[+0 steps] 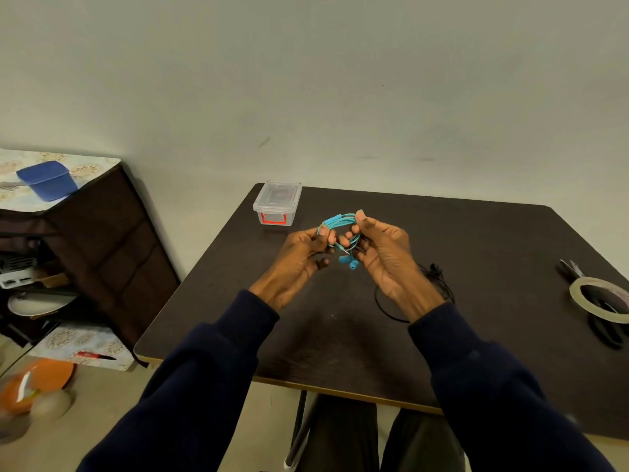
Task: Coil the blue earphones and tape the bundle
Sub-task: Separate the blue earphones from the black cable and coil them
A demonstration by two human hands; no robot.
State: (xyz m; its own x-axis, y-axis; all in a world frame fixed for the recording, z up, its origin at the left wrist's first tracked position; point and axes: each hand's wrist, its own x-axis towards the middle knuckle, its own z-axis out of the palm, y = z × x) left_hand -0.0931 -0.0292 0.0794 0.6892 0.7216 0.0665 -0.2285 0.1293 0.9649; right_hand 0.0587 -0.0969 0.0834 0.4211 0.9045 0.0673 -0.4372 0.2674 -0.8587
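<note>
The blue earphones point(340, 226) are wound into a small loop held above the dark table point(476, 253). My left hand point(299, 257) pinches the loop's left side and my right hand point(384, 257) pinches its right side. The two earbuds hang just below the loop between my hands. A roll of clear tape point(600, 299) lies at the table's right edge, resting on black scissors point(602, 321).
A clear plastic box with red clips point(277, 203) stands at the table's far left corner. A black cable point(432, 287) lies on the table behind my right wrist. A dark cabinet point(85, 240) with a blue box stands to the left.
</note>
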